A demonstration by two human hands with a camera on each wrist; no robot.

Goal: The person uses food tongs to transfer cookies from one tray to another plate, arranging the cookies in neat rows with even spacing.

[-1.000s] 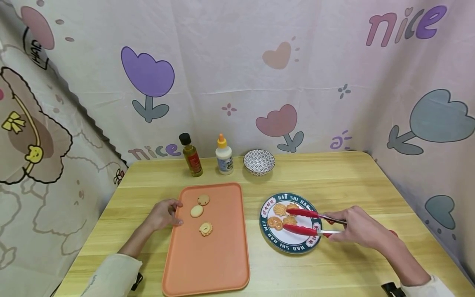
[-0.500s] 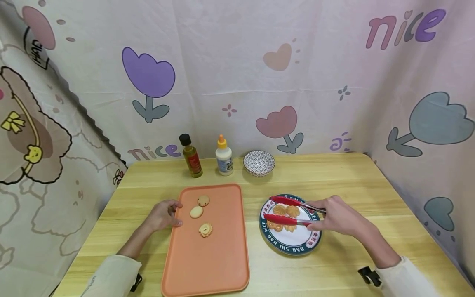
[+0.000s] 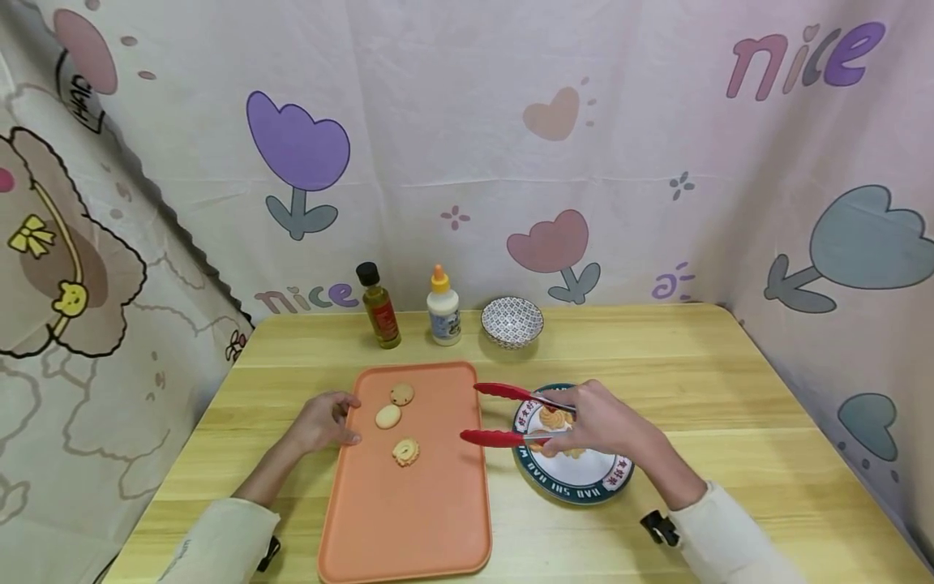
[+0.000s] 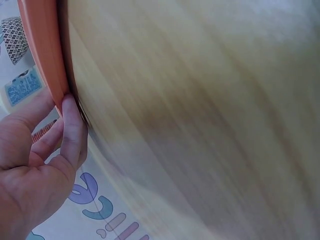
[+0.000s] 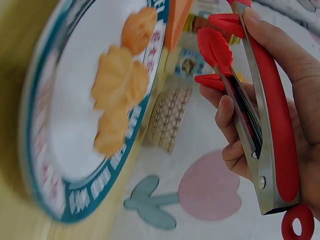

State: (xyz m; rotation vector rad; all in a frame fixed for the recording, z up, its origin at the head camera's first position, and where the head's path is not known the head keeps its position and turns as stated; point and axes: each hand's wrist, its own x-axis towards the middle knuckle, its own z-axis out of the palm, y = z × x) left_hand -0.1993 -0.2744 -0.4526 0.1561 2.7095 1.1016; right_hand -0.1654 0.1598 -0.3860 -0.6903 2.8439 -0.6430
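Note:
My left hand (image 3: 324, 422) pinches the left rim of an orange tray (image 3: 409, 519); in the left wrist view, thumb and fingertips meet at the tray's edge. Three cookies lie in its upper half: a round brown one (image 3: 401, 394), a smooth pale one (image 3: 388, 417) and a ruffled one (image 3: 405, 452). My right hand (image 3: 601, 418) grips red-tipped metal tongs (image 3: 496, 438), whose spread tips overlap the tray's right rim with nothing seen between them. Below that hand is a green-rimmed plate (image 3: 591, 469), partly hidden, with several golden cookies (image 5: 120, 80).
Along the back of the wooden table (image 3: 657, 349) stand a black-capped oil bottle (image 3: 382, 312), a white bottle with an orange nozzle (image 3: 443, 315) and a small patterned bowl (image 3: 512, 323). A printed curtain (image 3: 409, 122) hangs behind and at both sides.
My right hand has carried the tongs leftward, from over the plate's cookies to the tray's right rim, tips staying apart. My left hand remains at the tray.

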